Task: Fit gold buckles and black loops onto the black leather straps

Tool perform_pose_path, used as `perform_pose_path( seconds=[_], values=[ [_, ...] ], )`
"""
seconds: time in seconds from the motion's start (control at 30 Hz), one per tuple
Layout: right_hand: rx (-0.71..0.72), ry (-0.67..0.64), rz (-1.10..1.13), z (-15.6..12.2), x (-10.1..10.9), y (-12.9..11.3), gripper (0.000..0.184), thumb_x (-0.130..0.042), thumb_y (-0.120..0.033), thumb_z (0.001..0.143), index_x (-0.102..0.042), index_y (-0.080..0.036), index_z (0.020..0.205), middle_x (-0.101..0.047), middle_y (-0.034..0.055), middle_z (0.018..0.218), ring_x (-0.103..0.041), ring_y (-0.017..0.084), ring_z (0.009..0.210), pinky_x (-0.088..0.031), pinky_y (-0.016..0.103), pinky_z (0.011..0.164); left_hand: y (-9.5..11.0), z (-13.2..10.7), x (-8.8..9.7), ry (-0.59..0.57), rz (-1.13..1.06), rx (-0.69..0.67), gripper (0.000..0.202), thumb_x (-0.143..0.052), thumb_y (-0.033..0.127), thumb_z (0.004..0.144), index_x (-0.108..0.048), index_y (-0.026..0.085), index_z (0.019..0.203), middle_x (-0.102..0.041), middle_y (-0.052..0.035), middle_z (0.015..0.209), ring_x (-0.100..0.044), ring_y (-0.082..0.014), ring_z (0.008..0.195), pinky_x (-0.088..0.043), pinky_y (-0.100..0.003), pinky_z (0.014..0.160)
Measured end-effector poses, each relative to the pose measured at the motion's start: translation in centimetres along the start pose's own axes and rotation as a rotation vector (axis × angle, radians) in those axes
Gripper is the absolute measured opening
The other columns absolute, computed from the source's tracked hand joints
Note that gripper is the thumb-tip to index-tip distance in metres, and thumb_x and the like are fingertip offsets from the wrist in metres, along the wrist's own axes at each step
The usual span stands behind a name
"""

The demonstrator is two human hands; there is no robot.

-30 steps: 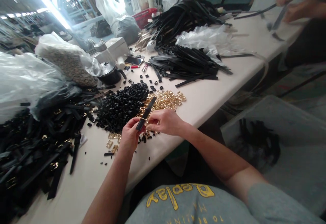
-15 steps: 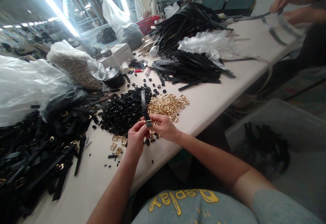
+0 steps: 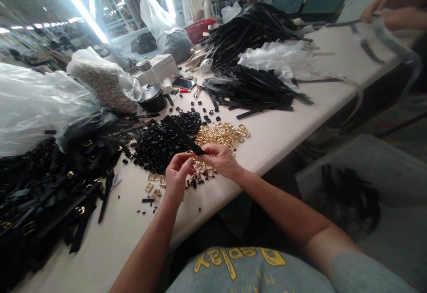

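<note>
A black strap (image 3: 183, 135) slants up and left from my right hand (image 3: 222, 162), which pinches its lower end between thumb and fingers. Close beside that end is my left hand (image 3: 178, 170), with thumb and fingers curled together; whatever they hold, if anything, is too small to make out. The buckle at the strap's end is hidden by my fingers. Behind the hands lies a heap of small black loops (image 3: 156, 144). A pile of gold buckles (image 3: 223, 134) adjoins it on the right, and some loose gold buckles (image 3: 153, 190) lie near my left wrist.
Buckled black straps (image 3: 80, 186) are heaped on the left of the table (image 3: 133, 235). Further back stand a filled plastic bag (image 3: 96, 75), a black lidded pot (image 3: 153, 99) and a phone (image 3: 184, 83). Long black strips (image 3: 253, 88) lie behind. At right, another person's hands (image 3: 390, 13) hold strips.
The strap has swung from nearly upright to leaning left, and its gold buckle no longer shows. My left fingers have drawn slightly away from the right ones. The view has shifted a little.
</note>
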State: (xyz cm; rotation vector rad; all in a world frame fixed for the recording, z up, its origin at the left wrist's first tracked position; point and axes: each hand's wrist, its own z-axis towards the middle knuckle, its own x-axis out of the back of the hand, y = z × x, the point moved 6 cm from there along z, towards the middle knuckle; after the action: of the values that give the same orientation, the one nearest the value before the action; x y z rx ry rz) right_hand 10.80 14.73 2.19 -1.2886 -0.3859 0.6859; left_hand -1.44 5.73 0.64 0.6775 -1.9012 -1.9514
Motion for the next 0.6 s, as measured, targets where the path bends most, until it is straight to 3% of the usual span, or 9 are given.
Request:
perform_pose_path(
  seconds=[0.17, 0.27, 0.4, 0.47, 0.6],
  values=[
    [0.119, -0.111, -0.432, -0.6, 0.0, -0.6, 0.016, -0.066, -0.030, 0.086, -0.076, -0.019, 0.081, -0.072, 0.0030, 0.082, -0.062, 0.014, 0.073, -0.043, 0.025, 0.068, 0.3, 0.1, -0.5, -0.028, -0.060, 0.009, 0.040, -0.087, 0.039, 0.059, -0.072, 0.017, 0.089, -0.068, 0.0000, 0.071, -0.053, -0.0062, 0.051, -0.045, -0.019, 0.050],
    [0.107, -0.229, -0.518, -0.7, -0.3, -0.5, 0.019, -0.063, -0.030, 0.089, -0.076, -0.019, 0.082, -0.069, 0.0010, 0.073, -0.057, 0.012, 0.063, -0.039, 0.023, 0.060, 0.4, 0.1, -0.7, -0.026, -0.068, 0.045, 0.039, -0.088, 0.042, 0.054, -0.073, 0.015, 0.078, -0.066, -0.0004, 0.065, -0.051, -0.0066, 0.050, -0.043, -0.020, 0.048],
    [0.078, -0.437, -0.522, -0.8, -0.7, -0.3, 0.022, -0.057, -0.030, 0.092, -0.075, -0.018, 0.092, -0.067, 0.0000, 0.070, -0.055, 0.011, 0.060, -0.037, 0.023, 0.058, 0.5, 0.3, -0.1, -0.018, -0.057, 0.066, 0.033, -0.086, 0.040, 0.058, -0.073, 0.014, 0.074, -0.063, 0.0003, 0.059, -0.049, -0.0069, 0.048, -0.041, -0.021, 0.048],
    [0.060, -0.451, -0.517, -0.8, -0.8, -0.4, 0.024, -0.055, -0.030, 0.093, -0.073, -0.017, 0.088, -0.066, 0.0003, 0.068, -0.054, 0.011, 0.058, -0.037, 0.023, 0.056, 0.5, 0.4, 0.1, -0.036, -0.050, 0.073, 0.031, -0.085, 0.039, 0.060, -0.073, 0.014, 0.074, -0.063, 0.0002, 0.059, -0.049, -0.0069, 0.048, -0.040, -0.022, 0.048],
    [0.030, -0.351, -0.514, -0.6, -0.7, -0.4, 0.028, -0.055, -0.035, 0.092, -0.069, -0.015, 0.076, -0.063, 0.0001, 0.063, -0.050, 0.009, 0.052, -0.035, 0.023, 0.052, 1.0, 0.8, 1.0, -0.079, -0.053, 0.088, 0.036, -0.085, 0.040, 0.061, -0.073, 0.014, 0.084, -0.066, -0.0012, 0.065, -0.052, -0.0074, 0.050, -0.042, -0.021, 0.050]
  ],
)
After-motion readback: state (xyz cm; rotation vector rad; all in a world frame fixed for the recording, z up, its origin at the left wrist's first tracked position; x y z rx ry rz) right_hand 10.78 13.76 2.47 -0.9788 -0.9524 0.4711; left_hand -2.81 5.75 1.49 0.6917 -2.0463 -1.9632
